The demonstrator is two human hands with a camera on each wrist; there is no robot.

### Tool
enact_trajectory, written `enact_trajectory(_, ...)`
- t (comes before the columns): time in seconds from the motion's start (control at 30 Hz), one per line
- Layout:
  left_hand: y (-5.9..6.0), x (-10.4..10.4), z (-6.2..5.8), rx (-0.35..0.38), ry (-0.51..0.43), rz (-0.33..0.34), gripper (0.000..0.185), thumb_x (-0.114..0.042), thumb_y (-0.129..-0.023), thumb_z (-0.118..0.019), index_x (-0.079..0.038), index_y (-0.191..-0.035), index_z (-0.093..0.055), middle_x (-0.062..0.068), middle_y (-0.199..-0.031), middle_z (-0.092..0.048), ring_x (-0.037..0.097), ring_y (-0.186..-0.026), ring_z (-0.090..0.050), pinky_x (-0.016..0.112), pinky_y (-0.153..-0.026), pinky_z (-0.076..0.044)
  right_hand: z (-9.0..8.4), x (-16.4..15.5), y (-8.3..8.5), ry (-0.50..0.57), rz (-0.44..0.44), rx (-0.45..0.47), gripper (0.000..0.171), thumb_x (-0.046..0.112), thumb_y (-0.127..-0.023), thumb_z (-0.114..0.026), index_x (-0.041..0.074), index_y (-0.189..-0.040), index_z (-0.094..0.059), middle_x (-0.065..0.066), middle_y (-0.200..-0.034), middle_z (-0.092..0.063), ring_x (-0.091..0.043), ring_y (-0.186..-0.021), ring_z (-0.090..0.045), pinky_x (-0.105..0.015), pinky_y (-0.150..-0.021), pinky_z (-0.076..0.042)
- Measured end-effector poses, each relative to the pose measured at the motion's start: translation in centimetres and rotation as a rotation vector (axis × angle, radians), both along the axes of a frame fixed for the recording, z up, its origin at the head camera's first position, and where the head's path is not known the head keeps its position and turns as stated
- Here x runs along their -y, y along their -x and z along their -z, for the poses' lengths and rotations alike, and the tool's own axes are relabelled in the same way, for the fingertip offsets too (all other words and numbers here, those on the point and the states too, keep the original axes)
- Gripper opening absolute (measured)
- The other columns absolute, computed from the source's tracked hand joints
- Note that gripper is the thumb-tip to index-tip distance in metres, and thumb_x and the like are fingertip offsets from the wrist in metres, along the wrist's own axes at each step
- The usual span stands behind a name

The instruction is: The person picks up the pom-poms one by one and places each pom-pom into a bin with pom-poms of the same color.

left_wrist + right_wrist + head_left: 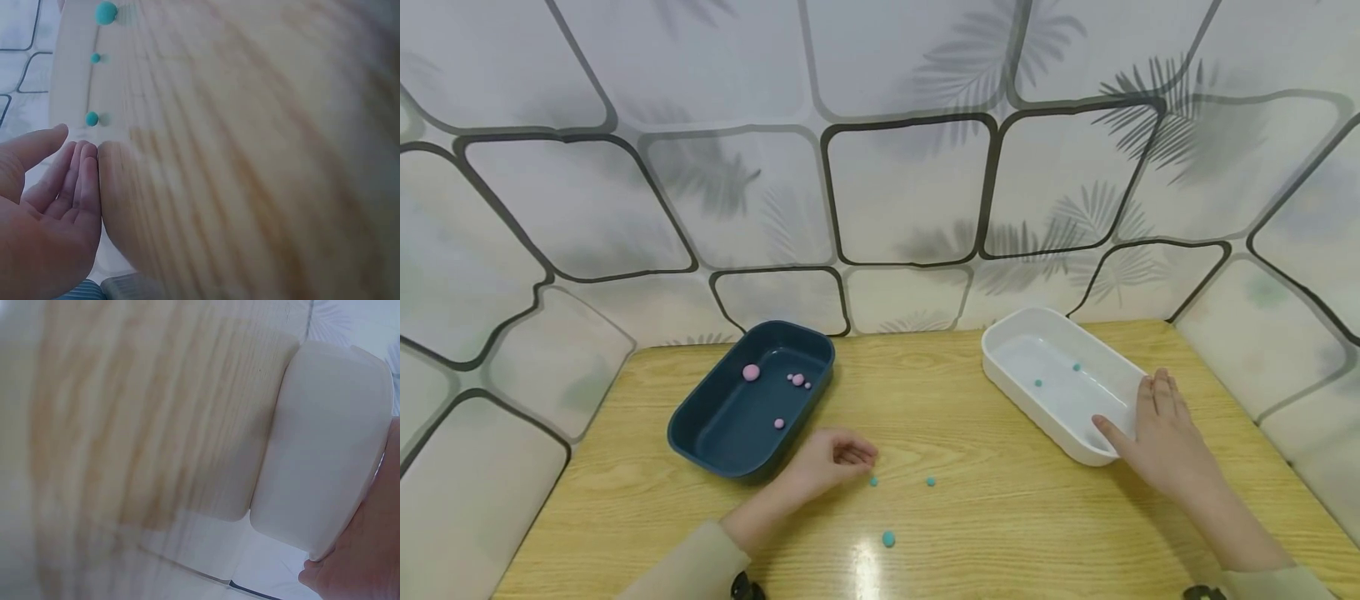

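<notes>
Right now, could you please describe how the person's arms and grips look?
Plain pale-beige fabric sleeves end short of the wrists, with a partly visible black object by each cuff. The left grip and right grip are bare, without gloves.

No readable text, labels, brands, numbers or signs in head or either wrist view. Blue tray [730,425] and white tray [1075,408]: nothing legible on visible sides. Wall covering [910,192]: leaf-and-outline print, no lettering. Dark wrist-worn items [745,587]: cropped, can't read.
</notes>
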State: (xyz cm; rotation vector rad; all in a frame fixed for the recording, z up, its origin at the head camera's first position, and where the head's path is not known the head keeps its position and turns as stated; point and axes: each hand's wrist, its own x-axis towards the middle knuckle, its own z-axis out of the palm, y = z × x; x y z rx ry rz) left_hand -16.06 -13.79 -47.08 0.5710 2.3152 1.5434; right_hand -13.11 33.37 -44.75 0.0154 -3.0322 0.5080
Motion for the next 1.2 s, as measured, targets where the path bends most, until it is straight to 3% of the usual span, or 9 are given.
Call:
enact_trajectory(0.2, 0.11, 0.22, 0.11, -0.043, 0.059, 0.066, 0.021, 0.003, -0.087, -0.082, 0.009, -0.107, -0.076, 0.018, -0.097, -0.078, -0.001, -0.083, -0.067, 0.014, -0.075, -0.059, 0.09, 0.05, -0.02, -0.004, -0.003, -0.014, 0.105, 0.055, -0.11, -0.047, -0.031, -0.153, -0.004, -0.05, -0.163, 0.011, -0.068, -0.154, 0.002, -0.077, -0.126, -0.006)
enact_trajectory(0.4, 0.07, 0.16, 0.06, -0.126, 0.146, 0.11, 0.02, 0.002, -0.088, -0.083, 0.003, -0.107, -0.078, 0.009, -0.095, -0.076, -0.001, -0.083, -0.064, 0.016, -0.074, -0.058, -0.14, 0.22, -0.17, -0.006, 0.001, -0.012, 0.104, 0.054, -0.11, -0.047, -0.031, -0.153, -0.004, -0.051, -0.163, 0.01, -0.069, -0.153, 0.001, -0.077, -0.126, -0.007)
enact_trajectory(0.83, -0.24, -0.22, 0.09, -0.265, 0.301, 0.12, 0.012, -0.003, -0.088, -0.085, -0.007, -0.097, -0.079, -0.003, -0.085, -0.069, -0.001, -0.077, -0.057, 0.017, -0.069, -0.053, -0.07, 0.11, -0.08, -0.009, -0.001, -0.004, 0.105, 0.054, -0.11, -0.046, -0.032, -0.152, -0.004, -0.051, -0.162, 0.011, -0.068, -0.153, 0.003, -0.077, -0.126, -0.005)
enact_trajectory(1.2, -0.3, -0.38, 0.09, -0.32, 0.318, 0.127, 0.009, -0.004, -0.089, -0.085, -0.011, -0.09, -0.079, -0.004, -0.081, -0.067, -0.002, -0.074, -0.055, 0.015, -0.068, -0.05, 0.11, 0.03, -0.03, -0.016, -0.003, -0.021, 0.104, 0.053, -0.11, -0.047, -0.032, -0.152, -0.005, -0.052, -0.162, 0.01, -0.069, -0.153, 0.002, -0.076, -0.126, -0.005)
